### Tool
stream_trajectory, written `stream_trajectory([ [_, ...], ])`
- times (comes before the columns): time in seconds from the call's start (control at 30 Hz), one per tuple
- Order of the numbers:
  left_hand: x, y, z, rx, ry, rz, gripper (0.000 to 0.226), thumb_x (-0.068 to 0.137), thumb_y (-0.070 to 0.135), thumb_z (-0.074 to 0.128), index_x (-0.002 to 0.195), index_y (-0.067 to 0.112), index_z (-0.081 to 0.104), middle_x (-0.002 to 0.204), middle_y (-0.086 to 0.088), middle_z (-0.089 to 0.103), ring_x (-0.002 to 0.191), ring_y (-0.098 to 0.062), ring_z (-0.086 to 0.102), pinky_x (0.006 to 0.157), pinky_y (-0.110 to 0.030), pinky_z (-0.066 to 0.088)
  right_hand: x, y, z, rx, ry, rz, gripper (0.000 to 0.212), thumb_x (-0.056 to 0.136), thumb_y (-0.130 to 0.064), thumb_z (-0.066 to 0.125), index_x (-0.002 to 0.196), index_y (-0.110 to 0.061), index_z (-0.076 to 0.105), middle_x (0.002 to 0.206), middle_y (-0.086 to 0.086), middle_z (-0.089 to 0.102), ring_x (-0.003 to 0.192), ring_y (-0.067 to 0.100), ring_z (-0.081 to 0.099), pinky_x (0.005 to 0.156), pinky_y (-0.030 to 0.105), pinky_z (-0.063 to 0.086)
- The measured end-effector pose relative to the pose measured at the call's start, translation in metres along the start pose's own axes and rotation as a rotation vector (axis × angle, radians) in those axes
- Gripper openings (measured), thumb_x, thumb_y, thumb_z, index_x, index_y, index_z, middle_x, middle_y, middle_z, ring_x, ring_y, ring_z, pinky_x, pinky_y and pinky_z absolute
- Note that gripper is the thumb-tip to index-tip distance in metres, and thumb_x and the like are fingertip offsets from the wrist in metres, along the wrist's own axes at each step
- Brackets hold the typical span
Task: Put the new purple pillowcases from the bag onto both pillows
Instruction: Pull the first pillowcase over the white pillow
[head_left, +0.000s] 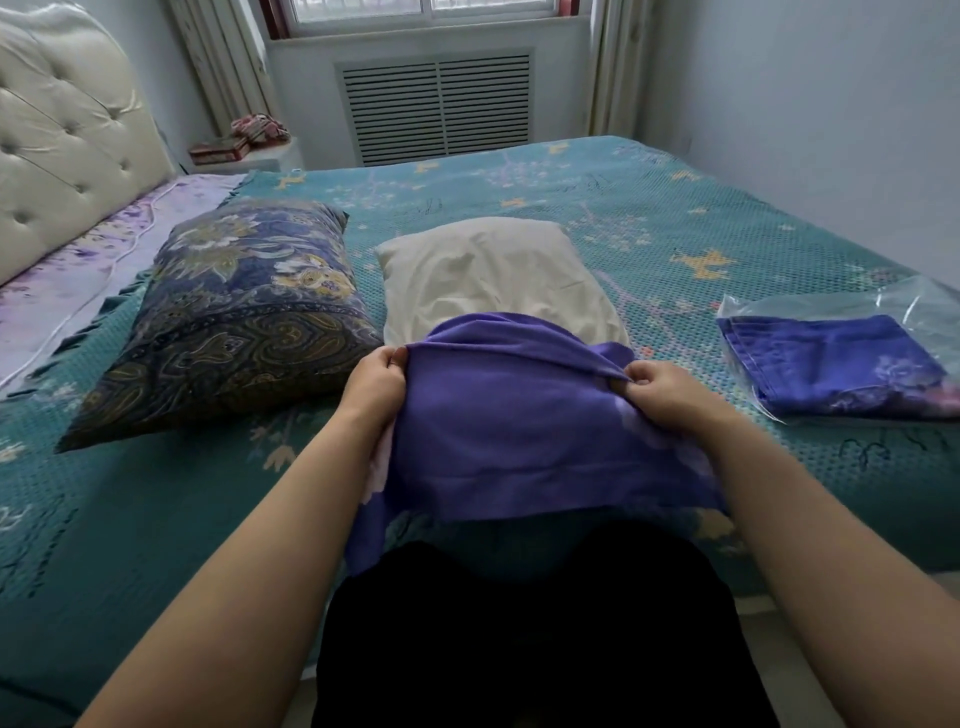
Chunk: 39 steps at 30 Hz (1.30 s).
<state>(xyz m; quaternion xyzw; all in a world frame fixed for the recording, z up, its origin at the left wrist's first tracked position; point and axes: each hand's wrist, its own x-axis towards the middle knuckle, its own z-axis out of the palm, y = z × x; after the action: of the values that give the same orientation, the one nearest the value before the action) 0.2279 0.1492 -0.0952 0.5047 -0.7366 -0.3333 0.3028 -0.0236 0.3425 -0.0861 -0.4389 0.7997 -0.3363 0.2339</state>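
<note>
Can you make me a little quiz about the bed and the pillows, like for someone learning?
1. True or false: the white pillow is fully inside the purple pillowcase.
2. Where is the second folded pillowcase? A) on the patterned pillow B) in the clear bag C) on the floor
3. Fill in: the left hand and right hand both ____ the pillowcase's edge.

Key: 1 false, only its near end is covered. 2 B. 3 grip.
</note>
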Motion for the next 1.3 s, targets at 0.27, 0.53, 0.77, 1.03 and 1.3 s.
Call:
stream_trajectory([
  [0.27, -0.005, -0.038, -0.007, -0.308, -0.144, -0.09, 0.026, 0.097, 0.018, 0.052, 0.076, 0.014, 0.066, 0.077, -0.003, 0.062, 0.084, -0.015, 0.052, 0.074, -0.029, 0.042, 0.011, 0.01, 0.015, 0.776, -0.31, 0.165, 0.036, 0.082, -0.03, 0.064, 0.095, 0.003, 0.069, 0.086, 0.011, 0.07, 0.073, 0.016, 0.066, 0.072, 0.027, 0.053],
  [0.53, 0.003, -0.037, -0.005, -0.017, -0.005, 0.132, 0.012, 0.09, 0.028, 0.057, 0.095, 0.021, 0.064, 0.093, -0.006, 0.063, 0.08, -0.023, 0.06, 0.08, -0.033, 0.046, 0.024, 0.026, 0.024, 0.043, 0.214, -0.27, 0.046, 0.083, -0.032, 0.069, 0.12, -0.009, 0.055, 0.113, 0.011, 0.053, 0.109, 0.027, 0.051, 0.101, 0.038, 0.039],
  [0.77, 0.002, -0.018, -0.001, -0.021, -0.112, 0.075, 0.023, 0.097, 0.017, 0.046, 0.081, 0.005, 0.055, 0.068, -0.003, 0.052, 0.07, -0.017, 0.045, 0.068, -0.032, 0.035, 0.013, -0.004, -0.009, 0.15, -0.522, -0.109, 0.037, 0.08, -0.04, 0.069, 0.107, -0.016, 0.065, 0.105, 0.002, 0.068, 0.094, 0.011, 0.064, 0.081, 0.027, 0.052],
  [1.03, 0.001, -0.015, 0.017, 0.094, -0.044, 0.031, 0.024, 0.095, 0.031, 0.052, 0.085, 0.011, 0.059, 0.08, -0.009, 0.062, 0.085, -0.032, 0.059, 0.07, -0.033, 0.038, 0.037, 0.017, 0.031, -0.018, 0.165, 0.078, 0.045, 0.076, -0.046, 0.073, 0.095, -0.008, 0.058, 0.089, 0.011, 0.06, 0.084, 0.024, 0.056, 0.072, 0.033, 0.041],
  [1.3, -0.053, 0.047, 0.004, 0.935, 0.023, 0.186, 0.04, 0.1, 0.041, 0.027, 0.12, 0.012, 0.046, 0.12, -0.016, 0.058, 0.104, -0.038, 0.06, 0.075, -0.039, 0.045, 0.021, 0.026, 0.033, 0.354, 0.042, 0.427, 0.11, 0.058, -0.069, 0.073, 0.134, 0.005, 0.044, 0.134, 0.02, 0.052, 0.119, 0.029, 0.054, 0.095, 0.032, 0.043],
])
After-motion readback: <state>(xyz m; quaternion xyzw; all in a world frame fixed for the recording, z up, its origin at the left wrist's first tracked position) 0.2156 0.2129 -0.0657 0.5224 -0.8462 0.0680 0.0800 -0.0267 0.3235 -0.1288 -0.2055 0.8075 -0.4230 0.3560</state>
